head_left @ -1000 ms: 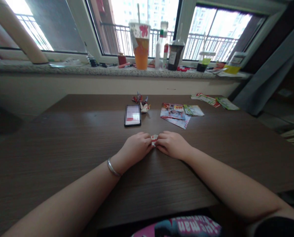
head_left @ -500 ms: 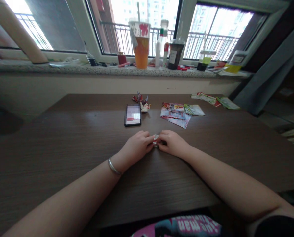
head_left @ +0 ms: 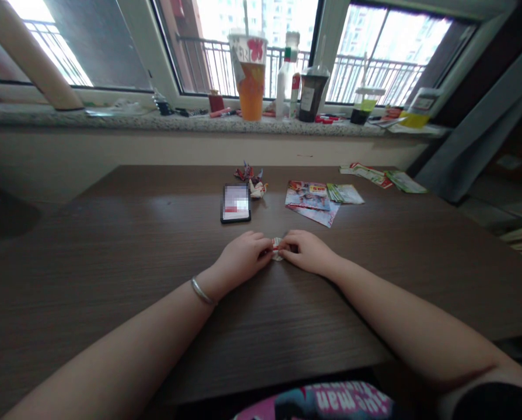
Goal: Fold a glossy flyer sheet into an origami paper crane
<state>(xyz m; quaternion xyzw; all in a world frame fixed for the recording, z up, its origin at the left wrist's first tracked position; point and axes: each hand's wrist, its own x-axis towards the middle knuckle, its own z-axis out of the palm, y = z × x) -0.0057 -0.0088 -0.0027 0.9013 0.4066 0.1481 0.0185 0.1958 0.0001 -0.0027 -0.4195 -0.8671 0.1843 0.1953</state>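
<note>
A small piece of folded paper, white with red print, lies on the dark wooden table between my hands. My left hand, with a silver bangle on its wrist, has its fingers closed on the paper's left edge. On the opposite edge, the thumb and fingers of my right hand pinch the paper. Fingers cover both ends, so only the middle strip shows. Beyond my left hand lies a phone with a blurred screen. Folded paper figures, one whitish and others reddish-purple, sit just behind it.
Printed leaflets lie beyond my right hand, beside a fanned green-white paper stack. More paper strips rest at the table's far right. Along the windowsill stand an orange drink cup, a bottle and a dark drink cup.
Slightly more of the paper shows between my hands, and the fingers of my left hand have shifted a little. Both hands stay in the same place on the table.
</note>
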